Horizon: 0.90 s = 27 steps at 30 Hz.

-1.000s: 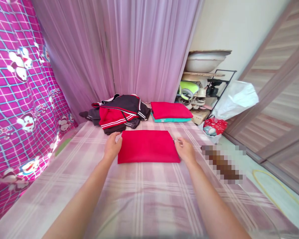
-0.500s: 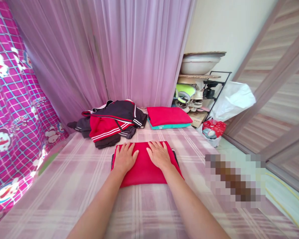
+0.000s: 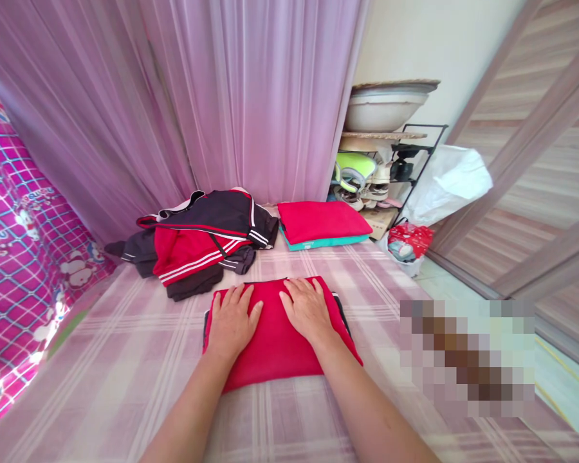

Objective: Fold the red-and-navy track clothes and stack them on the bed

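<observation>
A folded red garment (image 3: 275,350) with a dark trim lies on the pink plaid bed sheet (image 3: 125,360) in front of me. My left hand (image 3: 230,321) rests flat on its left half, fingers spread. My right hand (image 3: 307,308) lies flat on its right half, palm down. Neither hand grips anything. Behind the garment, a loose heap of red and black striped clothes (image 3: 197,241) sits at the left. A neat stack with a red piece over a teal one (image 3: 321,223) sits at the right.
A lilac curtain (image 3: 222,96) hangs behind the bed, and a pink cartoon-print cloth (image 3: 14,244) covers the left side. Off the bed's right edge stand a shoe rack (image 3: 390,173) with a basin on top, a white bag (image 3: 451,183), a red bag (image 3: 408,239) and a sliding door (image 3: 535,193).
My hands came from the garment's two side edges onto its top and now press flat on it. The view has shifted slightly left and closer.
</observation>
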### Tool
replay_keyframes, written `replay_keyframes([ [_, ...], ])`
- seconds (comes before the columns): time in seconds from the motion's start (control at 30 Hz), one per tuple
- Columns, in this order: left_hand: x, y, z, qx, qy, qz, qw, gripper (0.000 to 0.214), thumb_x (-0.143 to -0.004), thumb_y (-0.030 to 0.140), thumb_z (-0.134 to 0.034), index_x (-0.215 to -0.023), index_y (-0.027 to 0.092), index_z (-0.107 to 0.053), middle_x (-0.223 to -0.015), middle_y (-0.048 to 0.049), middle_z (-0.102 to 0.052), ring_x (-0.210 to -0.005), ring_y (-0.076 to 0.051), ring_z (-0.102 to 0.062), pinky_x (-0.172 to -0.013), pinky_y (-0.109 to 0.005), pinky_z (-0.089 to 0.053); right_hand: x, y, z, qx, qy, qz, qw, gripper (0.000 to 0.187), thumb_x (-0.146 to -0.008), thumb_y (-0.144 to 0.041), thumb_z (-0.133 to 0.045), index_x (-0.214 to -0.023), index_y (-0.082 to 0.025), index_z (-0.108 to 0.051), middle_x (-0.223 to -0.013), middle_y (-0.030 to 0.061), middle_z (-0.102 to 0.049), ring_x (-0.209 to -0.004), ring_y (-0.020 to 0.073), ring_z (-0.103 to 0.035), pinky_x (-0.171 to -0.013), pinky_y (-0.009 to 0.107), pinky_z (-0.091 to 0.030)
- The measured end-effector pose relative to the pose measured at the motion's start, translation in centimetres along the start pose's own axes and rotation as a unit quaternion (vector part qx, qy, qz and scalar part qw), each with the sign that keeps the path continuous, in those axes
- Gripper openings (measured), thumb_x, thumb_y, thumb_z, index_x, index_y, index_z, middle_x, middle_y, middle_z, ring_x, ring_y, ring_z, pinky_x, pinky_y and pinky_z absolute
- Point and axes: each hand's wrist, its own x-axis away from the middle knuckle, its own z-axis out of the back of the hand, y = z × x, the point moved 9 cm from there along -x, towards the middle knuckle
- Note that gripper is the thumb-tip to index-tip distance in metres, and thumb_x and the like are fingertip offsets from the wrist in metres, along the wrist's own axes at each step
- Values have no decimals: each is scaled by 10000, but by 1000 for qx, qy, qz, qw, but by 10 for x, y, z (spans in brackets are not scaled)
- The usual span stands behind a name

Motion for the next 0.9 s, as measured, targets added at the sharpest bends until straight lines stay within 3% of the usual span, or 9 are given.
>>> replay_keyframes([
  [0.9,3,0,1,17,9,10,1000,474,-950,423,-452,-1368,251,-593,-1443,-108,-578,-1371,-315,-473,-1183,-563,-266,0,0,2,-12,21,6,1000,373,-986,-334,-441,-1247,-203,-673,-1291,111,-680,-1235,268,-560,-1143,484,-250],
])
